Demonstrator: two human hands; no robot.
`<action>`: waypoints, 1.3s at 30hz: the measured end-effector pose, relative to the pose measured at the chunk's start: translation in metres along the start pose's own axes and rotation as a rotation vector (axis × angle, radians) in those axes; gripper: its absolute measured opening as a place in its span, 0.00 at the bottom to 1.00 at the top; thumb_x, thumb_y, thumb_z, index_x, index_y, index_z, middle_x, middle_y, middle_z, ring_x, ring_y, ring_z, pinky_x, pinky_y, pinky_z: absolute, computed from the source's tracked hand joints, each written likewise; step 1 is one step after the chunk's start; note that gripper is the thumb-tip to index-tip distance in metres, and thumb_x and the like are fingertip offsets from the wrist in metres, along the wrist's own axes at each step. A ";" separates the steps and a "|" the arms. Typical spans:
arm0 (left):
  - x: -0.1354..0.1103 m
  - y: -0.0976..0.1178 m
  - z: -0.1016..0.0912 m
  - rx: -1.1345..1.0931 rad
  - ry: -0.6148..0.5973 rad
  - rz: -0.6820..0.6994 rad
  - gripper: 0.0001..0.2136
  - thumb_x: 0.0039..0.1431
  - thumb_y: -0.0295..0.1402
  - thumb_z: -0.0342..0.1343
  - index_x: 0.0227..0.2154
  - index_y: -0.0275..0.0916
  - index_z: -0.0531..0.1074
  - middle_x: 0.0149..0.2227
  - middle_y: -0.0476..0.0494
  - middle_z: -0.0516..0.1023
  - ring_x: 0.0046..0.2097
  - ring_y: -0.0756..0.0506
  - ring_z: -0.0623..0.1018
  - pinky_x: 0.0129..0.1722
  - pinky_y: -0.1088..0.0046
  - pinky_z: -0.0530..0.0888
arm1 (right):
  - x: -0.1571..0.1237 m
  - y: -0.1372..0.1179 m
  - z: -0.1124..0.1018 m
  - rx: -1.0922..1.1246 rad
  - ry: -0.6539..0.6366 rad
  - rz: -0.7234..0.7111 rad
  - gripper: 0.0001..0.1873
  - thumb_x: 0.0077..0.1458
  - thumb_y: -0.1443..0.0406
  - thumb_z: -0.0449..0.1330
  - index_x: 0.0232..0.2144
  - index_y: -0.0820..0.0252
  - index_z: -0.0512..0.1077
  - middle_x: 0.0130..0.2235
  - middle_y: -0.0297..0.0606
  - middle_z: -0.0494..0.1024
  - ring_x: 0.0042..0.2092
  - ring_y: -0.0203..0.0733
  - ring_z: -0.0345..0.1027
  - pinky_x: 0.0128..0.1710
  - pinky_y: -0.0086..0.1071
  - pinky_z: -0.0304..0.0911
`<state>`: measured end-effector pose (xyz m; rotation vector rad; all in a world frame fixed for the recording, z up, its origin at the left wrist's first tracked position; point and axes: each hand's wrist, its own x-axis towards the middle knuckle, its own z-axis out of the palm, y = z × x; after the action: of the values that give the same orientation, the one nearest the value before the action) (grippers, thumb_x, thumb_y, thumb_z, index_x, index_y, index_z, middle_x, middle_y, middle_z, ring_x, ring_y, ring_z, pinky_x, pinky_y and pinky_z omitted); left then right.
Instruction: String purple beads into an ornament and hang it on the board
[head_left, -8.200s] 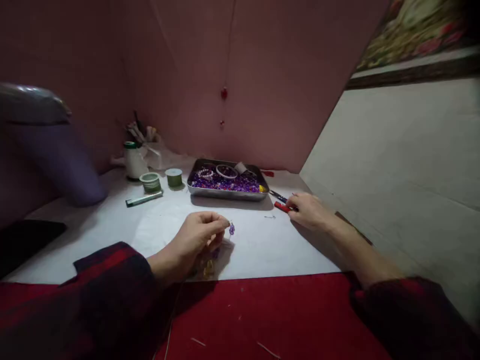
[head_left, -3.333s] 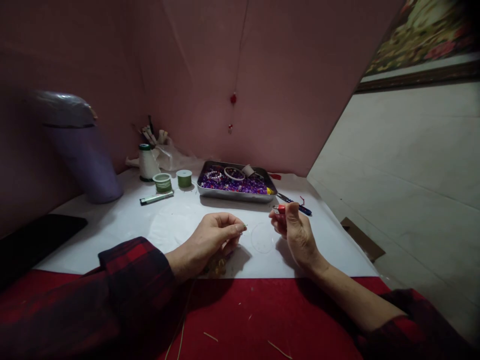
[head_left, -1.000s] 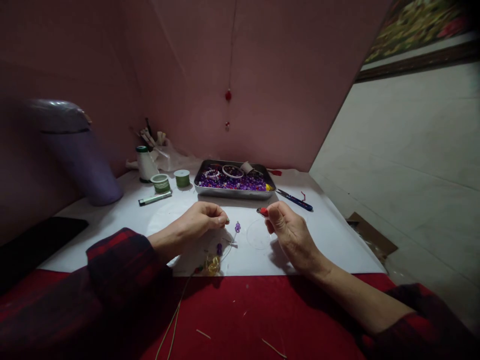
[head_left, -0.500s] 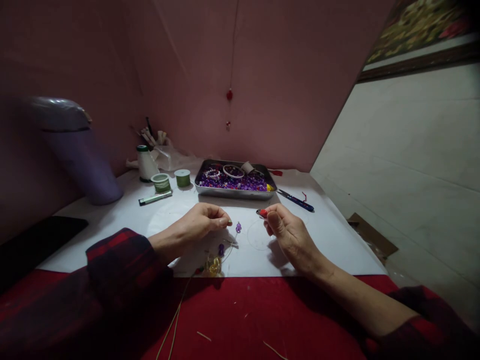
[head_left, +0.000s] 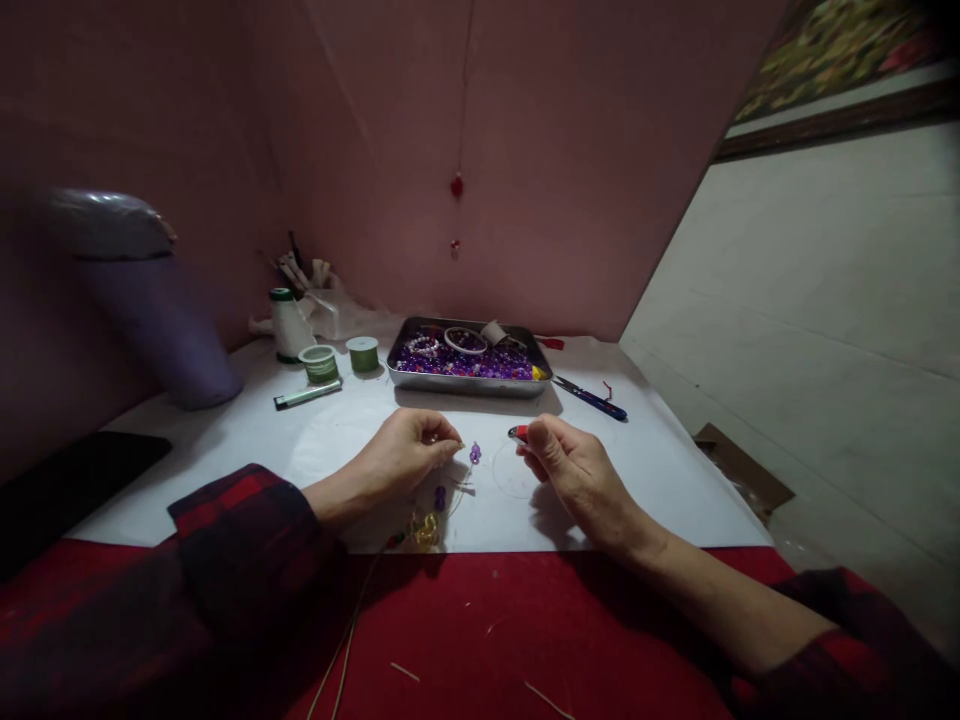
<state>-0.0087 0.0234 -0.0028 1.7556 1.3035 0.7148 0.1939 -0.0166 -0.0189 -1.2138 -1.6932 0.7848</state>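
Observation:
My left hand [head_left: 409, 450] is closed in a pinch over the white sheet, on what looks like the end of a thin cord; only a tiny tip shows at the fingertips. Just right of it is a pair of light purple beads [head_left: 475, 453] on the cord. Lower down, a darker purple bead [head_left: 440, 497] and yellow clear beads [head_left: 426, 530] lie near the sheet's front edge. My right hand [head_left: 574, 465] grips a red lighter [head_left: 519, 433], its metal end pointing left towards the purple beads. A gap separates the two hands.
A metal tray [head_left: 469, 383] of purple beads stands behind the hands. Dark blue snips [head_left: 592, 398] lie to its right. Green thread spools [head_left: 364, 354], a white thread cone [head_left: 290, 325], a cutter knife [head_left: 307, 394] and a purple tumbler [head_left: 161, 320] are at the left.
My right thumb has come down over the red lighter, covering more of it, and the lighter has shifted slightly left. My left fingers have turned a little, staying pinched.

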 end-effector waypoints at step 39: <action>-0.015 0.023 0.007 -0.478 -0.036 -0.038 0.08 0.44 0.31 0.61 0.29 0.33 0.73 0.26 0.45 0.77 0.30 0.50 0.73 0.34 0.72 0.67 | 0.000 -0.003 0.002 0.092 -0.018 0.045 0.25 0.56 0.45 0.48 0.26 0.60 0.67 0.22 0.31 0.63 0.25 0.33 0.53 0.24 0.28 0.50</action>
<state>0.0036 0.0046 0.0145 1.3468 1.0324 0.8853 0.1907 -0.0175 -0.0172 -1.1886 -1.6312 0.8938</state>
